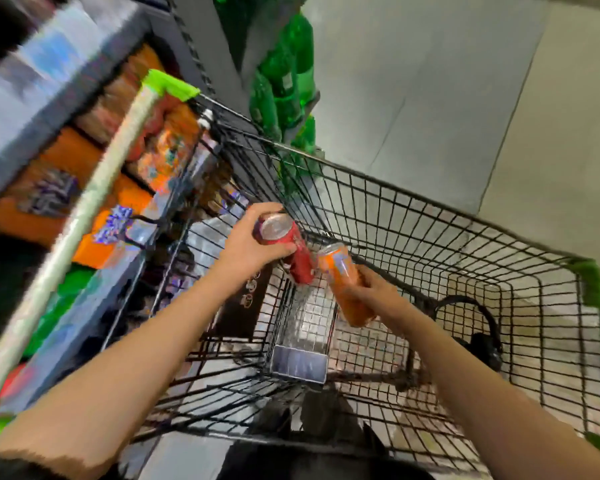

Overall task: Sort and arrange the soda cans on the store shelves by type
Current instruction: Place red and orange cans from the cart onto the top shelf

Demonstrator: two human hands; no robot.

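My left hand grips a red soda can by its upper end, tilted over the black wire shopping cart. My right hand holds an orange soda can around its lower half, its top leaning toward the red can. The two cans almost touch near the middle of the view. Both are held above the cart's basket. The store shelves on the left carry blurred orange packs.
Green bottles stand on shelving at the top centre. Black headphones lie in the cart's right part. The cart's pale handle with green end caps runs diagonally on the left. Grey floor spreads at the upper right.
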